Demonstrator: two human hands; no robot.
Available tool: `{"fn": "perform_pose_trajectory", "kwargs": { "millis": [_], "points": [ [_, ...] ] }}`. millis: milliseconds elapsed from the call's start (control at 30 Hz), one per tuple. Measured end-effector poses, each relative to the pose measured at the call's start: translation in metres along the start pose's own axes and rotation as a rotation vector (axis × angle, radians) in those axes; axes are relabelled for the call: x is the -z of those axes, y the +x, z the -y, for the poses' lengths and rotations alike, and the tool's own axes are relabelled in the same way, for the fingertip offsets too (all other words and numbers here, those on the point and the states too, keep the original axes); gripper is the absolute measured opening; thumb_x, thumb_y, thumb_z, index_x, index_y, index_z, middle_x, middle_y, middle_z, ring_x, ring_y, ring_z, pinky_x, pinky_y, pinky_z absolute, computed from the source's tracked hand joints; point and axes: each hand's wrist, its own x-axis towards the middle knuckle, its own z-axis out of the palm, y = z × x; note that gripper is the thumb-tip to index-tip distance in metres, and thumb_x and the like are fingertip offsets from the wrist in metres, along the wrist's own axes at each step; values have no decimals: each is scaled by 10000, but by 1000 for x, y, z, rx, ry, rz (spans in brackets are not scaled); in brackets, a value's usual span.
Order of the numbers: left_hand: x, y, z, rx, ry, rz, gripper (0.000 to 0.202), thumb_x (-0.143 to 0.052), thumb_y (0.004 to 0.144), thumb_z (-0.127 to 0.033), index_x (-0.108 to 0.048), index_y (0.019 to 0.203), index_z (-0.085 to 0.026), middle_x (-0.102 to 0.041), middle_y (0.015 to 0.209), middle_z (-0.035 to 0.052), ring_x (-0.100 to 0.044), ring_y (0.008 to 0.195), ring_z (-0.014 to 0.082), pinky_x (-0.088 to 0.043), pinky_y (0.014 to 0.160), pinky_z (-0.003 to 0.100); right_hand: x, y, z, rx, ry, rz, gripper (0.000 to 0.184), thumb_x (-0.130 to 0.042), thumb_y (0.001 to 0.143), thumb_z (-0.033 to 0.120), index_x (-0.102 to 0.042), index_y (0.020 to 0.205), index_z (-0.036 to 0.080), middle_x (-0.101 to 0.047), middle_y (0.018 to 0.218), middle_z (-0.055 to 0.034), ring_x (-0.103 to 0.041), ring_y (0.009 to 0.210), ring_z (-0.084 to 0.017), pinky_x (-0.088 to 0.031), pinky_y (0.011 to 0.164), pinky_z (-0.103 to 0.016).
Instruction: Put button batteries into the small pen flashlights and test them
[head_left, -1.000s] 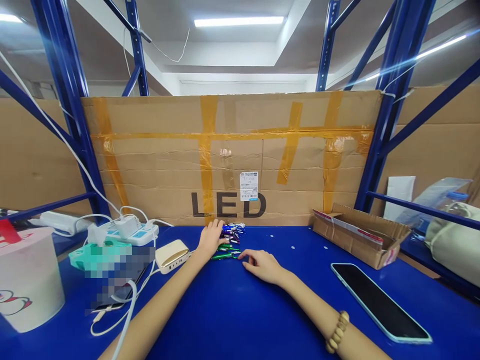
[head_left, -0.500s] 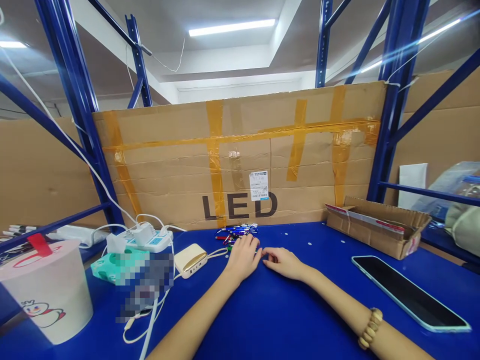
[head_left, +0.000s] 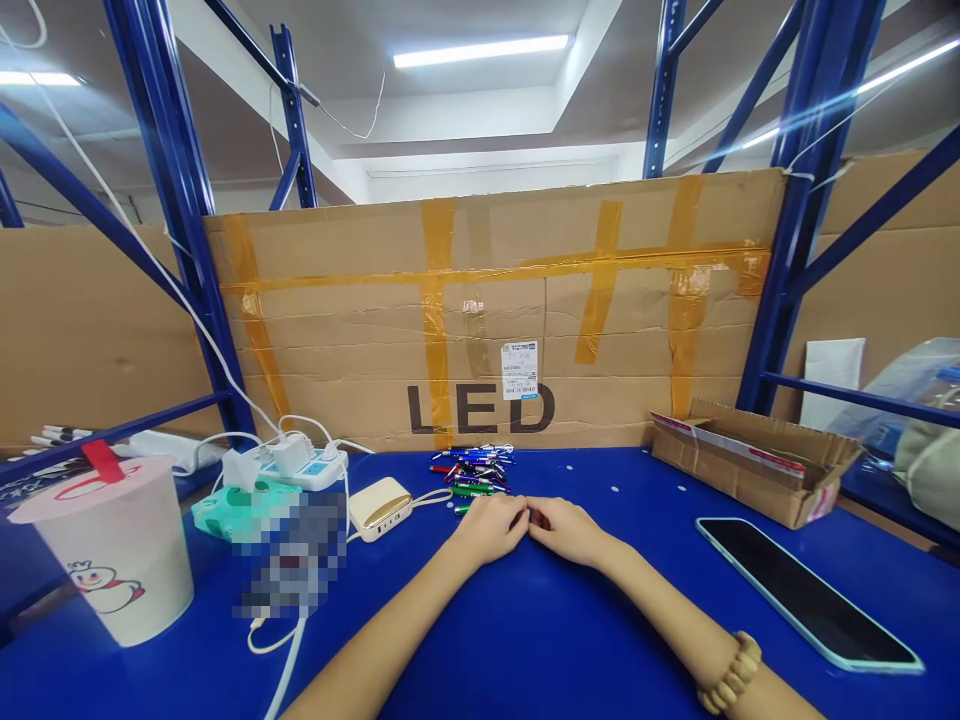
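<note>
My left hand [head_left: 493,528] lies low over the blue tabletop with its fingers curled down, just in front of a pile of pens [head_left: 474,468]. My right hand [head_left: 571,532] meets it from the right, fingers also bent inward, and the fingertips of both come together. Whatever they pinch, if anything, is hidden behind the knuckles. Blue, red and green barrels show in the pile, with a green pen [head_left: 474,490] among those nearest my left hand. A beaded bracelet circles my right wrist.
Left of my hands are a cream power bank [head_left: 381,508], a power strip [head_left: 315,470] with cables, a green tissue pack [head_left: 244,510] and a lidded cup [head_left: 120,560]. On the right lie a phone [head_left: 810,595] and an open cardboard box [head_left: 750,460]. A cardboard wall [head_left: 360,350] stands behind.
My left hand has drawn back a little from the pens, uncovering more of them. Its fingers now touch those of my right hand. The camera view has shifted slightly.
</note>
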Motion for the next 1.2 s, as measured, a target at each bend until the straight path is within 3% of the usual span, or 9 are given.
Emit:
{"fn": "perform_pose_trajectory", "kwargs": {
  "millis": [100,167,267,333,400,500,833,1000,1200],
  "points": [
    [6,2,4,1,111,-80,279,-316,866,-261,-560,759,-178,-626,734,62,-566,761,172,-432,680,275,1,-1,2,1,-37,7,231,-434,781,222,-597,945,203,-652,820,-20,-575,716,-150,-324,556,-223],
    [11,3,15,132,155,-143,318,-281,881,-264,-576,803,-177,-635,780,69,-560,822,185,-431,718,292,1,-3,3,27,-51,16,281,-436,791,240,-588,1026,215,-651,839,-27,-580,743,-161,-348,581,-233],
    [15,1,44,399,189,-228,340,-246,893,-230,-528,1068,-159,-601,1069,97,-534,975,194,-404,827,329,2,-5,6,57,-86,21,336,-415,807,242,-563,1109,224,-643,909,-50,-586,788,-177,-386,631,-253],
    [14,-4,63,488,200,-151,363,-261,893,-243,-464,1178,-147,-488,1261,109,-433,1153,219,-357,912,361,3,-7,8,56,-111,27,347,-402,816,242,-556,1126,212,-629,978,-72,-588,829,-189,-407,671,-268],
    [9,-9,76,514,189,11,370,-267,893,-274,-471,1178,-151,-457,1298,104,-381,1206,239,-331,934,394,4,-8,9,58,-121,35,356,-394,823,243,-548,1142,205,-613,1037,-87,-584,886,-204,-418,718,-283],
    [4,-11,79,491,172,106,377,-229,898,-253,-472,1170,-154,-510,1237,105,-433,1153,223,-347,904,383,5,-8,10,63,-126,44,357,-391,828,242,-543,1149,203,-603,1072,-95,-574,937,-215,-422,763,-297],
    [5,-5,60,496,181,30,286,-250,895,-250,-512,981,-175,-576,1012,75,-495,956,214,-369,811,356,5,-8,8,80,-139,57,342,-390,830,243,-546,1129,189,-610,1052,-97,-565,951,-224,-421,757,-303],
    [3,-4,74,584,-31,3,221,-396,848,-252,-512,1026,-194,-595,894,37,-526,898,190,-397,770,316,5,-7,7,67,-95,57,339,-402,822,244,-549,1125,202,-615,1010,-84,-569,899,-204,-416,714,-285],
    [1,-3,89,610,-290,-121,278,-490,735,-67,-551,984,-174,-543,708,-11,-531,677,112,-430,676,233,7,-7,8,44,-88,70,342,-412,819,256,-552,1126,201,-627,945,-76,-573,834,-195,-410,664,-268]
  ]
}}
